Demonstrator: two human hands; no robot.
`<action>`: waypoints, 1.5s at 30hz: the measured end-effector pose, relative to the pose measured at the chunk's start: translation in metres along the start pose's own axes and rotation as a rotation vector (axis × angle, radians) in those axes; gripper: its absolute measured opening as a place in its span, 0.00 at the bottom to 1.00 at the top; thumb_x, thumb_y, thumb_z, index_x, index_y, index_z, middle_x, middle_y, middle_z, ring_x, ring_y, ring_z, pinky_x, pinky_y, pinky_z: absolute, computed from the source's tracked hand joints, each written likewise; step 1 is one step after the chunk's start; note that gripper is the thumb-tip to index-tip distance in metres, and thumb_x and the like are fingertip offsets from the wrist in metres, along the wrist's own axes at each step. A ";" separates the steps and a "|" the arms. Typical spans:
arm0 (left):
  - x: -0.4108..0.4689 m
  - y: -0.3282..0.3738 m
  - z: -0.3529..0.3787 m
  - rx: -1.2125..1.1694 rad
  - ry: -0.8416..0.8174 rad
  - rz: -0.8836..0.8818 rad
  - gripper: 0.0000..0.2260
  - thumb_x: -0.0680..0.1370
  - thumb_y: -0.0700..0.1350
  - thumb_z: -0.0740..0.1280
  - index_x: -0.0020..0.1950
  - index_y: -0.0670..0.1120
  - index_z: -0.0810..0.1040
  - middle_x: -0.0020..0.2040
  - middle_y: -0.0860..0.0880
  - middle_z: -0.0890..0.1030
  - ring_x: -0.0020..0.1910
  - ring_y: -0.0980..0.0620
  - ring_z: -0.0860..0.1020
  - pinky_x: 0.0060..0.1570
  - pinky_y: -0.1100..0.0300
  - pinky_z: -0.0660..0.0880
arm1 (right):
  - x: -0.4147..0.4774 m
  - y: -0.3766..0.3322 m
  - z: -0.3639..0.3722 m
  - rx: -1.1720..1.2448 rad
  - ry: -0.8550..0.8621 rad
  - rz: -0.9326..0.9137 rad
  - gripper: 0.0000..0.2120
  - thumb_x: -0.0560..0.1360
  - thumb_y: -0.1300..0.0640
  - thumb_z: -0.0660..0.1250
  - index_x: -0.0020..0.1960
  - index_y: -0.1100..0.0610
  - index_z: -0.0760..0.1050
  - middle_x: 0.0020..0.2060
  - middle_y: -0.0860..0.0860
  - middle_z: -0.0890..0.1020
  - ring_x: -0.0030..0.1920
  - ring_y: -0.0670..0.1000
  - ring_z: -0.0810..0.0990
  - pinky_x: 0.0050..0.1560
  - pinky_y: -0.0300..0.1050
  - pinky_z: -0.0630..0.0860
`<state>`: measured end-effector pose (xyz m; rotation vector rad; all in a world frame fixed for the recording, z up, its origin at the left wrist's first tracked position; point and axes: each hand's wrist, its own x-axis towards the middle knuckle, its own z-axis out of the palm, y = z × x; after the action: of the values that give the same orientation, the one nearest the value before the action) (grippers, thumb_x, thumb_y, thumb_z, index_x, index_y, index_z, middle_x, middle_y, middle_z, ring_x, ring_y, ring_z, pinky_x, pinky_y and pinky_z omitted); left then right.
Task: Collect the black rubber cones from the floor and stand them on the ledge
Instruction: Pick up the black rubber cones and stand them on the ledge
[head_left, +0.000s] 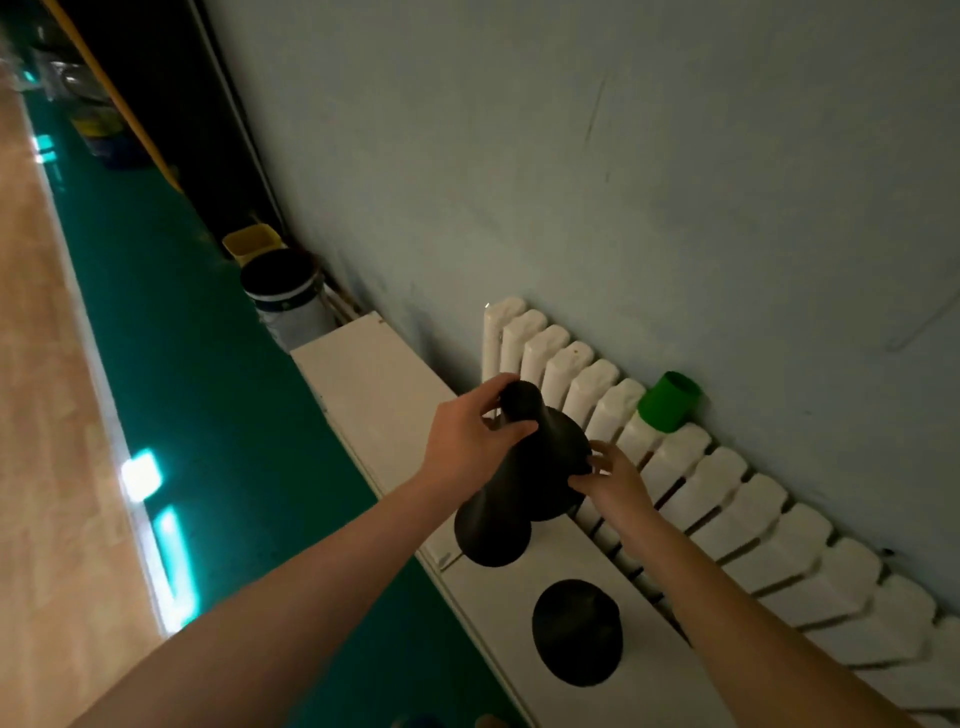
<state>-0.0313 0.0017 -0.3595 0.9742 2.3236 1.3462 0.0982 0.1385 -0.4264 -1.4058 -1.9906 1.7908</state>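
Floor (156, 364) of wood and green runs down the left side, with a bucket (288, 301) far off by the wall. Next comes the white ledge (374, 374). Above it the left grip (467, 441) is closed round the thin top of a black cone (556, 447). A second wide black end sticks out below that grip; I cannot tell if it is another cone. A standing cone (576, 631) sits near on the ledge. The right grip (615, 480) holds the black cone's wide bottom edge with bent fingers. A green cup (667, 402) sits on the white radiator (753, 509) at the right.
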 end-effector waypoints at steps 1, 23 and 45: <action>0.003 -0.008 0.007 0.014 -0.017 -0.006 0.26 0.72 0.47 0.74 0.68 0.53 0.73 0.61 0.51 0.80 0.59 0.54 0.77 0.60 0.56 0.76 | 0.003 0.000 0.006 -0.023 -0.026 -0.031 0.29 0.73 0.66 0.71 0.71 0.56 0.65 0.65 0.55 0.75 0.65 0.56 0.74 0.65 0.52 0.71; 0.068 -0.168 0.081 0.148 -0.308 -0.298 0.23 0.69 0.46 0.74 0.63 0.57 0.77 0.55 0.54 0.83 0.52 0.53 0.81 0.49 0.63 0.73 | 0.137 0.075 0.114 -0.224 -0.095 -0.175 0.18 0.69 0.60 0.75 0.55 0.48 0.74 0.45 0.39 0.76 0.50 0.44 0.77 0.51 0.34 0.72; 0.065 -0.253 0.137 -0.024 -0.356 -0.540 0.13 0.75 0.40 0.70 0.58 0.50 0.81 0.54 0.51 0.82 0.55 0.53 0.78 0.54 0.65 0.72 | 0.190 0.154 0.140 -0.501 -0.223 -0.049 0.29 0.70 0.59 0.74 0.69 0.54 0.69 0.62 0.51 0.77 0.62 0.51 0.76 0.60 0.39 0.70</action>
<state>-0.1086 0.0500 -0.6399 0.4705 2.0775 0.8968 -0.0133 0.1466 -0.6850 -1.2917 -2.7062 1.5491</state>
